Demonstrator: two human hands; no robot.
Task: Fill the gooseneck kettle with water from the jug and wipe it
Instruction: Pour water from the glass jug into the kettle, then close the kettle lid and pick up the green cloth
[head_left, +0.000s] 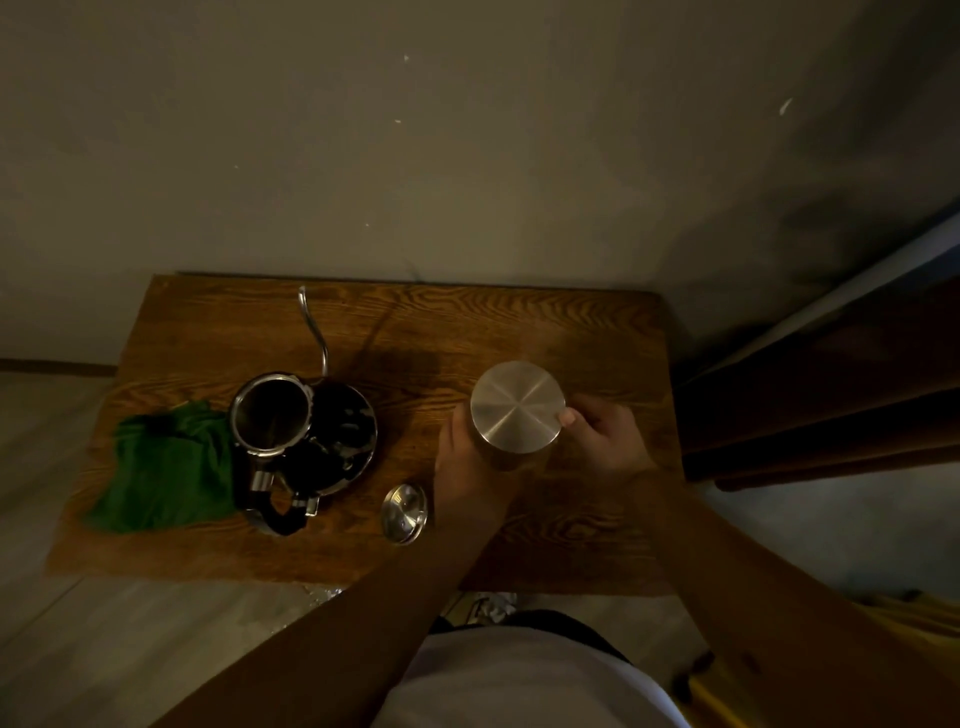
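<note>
Bare wood lies open along the back of the table (467, 312) and in its near left corner. The kettle (275, 415) with its thin spout, and the green cloth (166, 467) touching it, crowd the left. The small lid (404, 513) sits between the kettle and the left hand (467, 467); both hands wrap the jug (517, 415), the right hand (602, 441) blocking the right side.

A wooden worktop (519, 322) with bold grain stands against a plain grey wall (467, 130) flecked with small pale marks. Pale floorboards (78, 623) run below and to the left of it. To the right, dark brown wooden furniture (831, 405) fills the corner, and something yellow (914, 618) shows low at the right edge.
</note>
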